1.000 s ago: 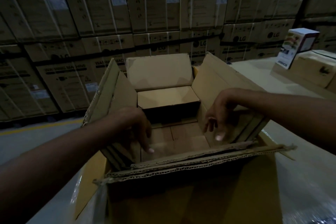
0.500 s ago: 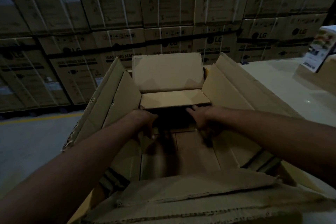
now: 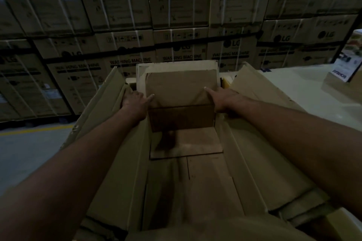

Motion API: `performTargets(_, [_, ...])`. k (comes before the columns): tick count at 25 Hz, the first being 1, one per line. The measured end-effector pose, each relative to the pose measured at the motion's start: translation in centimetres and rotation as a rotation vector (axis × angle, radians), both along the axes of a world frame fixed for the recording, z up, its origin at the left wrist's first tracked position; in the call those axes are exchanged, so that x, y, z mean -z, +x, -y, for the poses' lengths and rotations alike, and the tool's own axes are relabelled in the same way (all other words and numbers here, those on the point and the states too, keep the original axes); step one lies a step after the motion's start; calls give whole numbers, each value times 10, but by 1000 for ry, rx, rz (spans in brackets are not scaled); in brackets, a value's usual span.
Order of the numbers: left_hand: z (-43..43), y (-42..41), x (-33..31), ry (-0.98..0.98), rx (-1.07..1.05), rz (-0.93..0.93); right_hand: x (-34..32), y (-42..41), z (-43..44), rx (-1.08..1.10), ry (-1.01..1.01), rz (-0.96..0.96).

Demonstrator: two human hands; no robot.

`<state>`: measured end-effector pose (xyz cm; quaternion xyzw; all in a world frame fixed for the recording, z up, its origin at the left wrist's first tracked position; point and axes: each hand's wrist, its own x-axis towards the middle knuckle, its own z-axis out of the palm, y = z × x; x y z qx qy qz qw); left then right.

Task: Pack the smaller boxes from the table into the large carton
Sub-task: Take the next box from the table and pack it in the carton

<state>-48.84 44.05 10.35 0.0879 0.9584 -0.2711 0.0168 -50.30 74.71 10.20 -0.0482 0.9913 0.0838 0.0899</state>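
The large open carton fills the middle of the view, its flaps spread outward. A small plain brown box sits inside against the far wall. Both my arms reach deep into the carton. My left hand presses on the box's left top corner, fingers stretched along its edge. My right hand presses on the right top corner the same way. The box is clamped between my two hands. Nearer to me the carton's floor is bare cardboard.
The pale table runs off to the right, with a white printed box and a brown box at the edge. A wall of strapped washing-machine cartons stands behind. Grey floor with a yellow line lies left.
I have leaned forward over the carton. Both hands went from the carton's side flaps down to its far end and now sit on either side of the small box.
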Motion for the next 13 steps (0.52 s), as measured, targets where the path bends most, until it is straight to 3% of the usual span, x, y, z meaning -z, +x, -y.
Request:
performTargets(6, [8,-17,15,17,39,26,50,-12,-7,-145,203,-119])
performTargets(10, [4,-28,0,-54,-36,191,44,-13,-4,-168,184,-140])
performTargets(13, [8,-35,13,-105,-41,186,49,-15,-4,-188,244,-177])
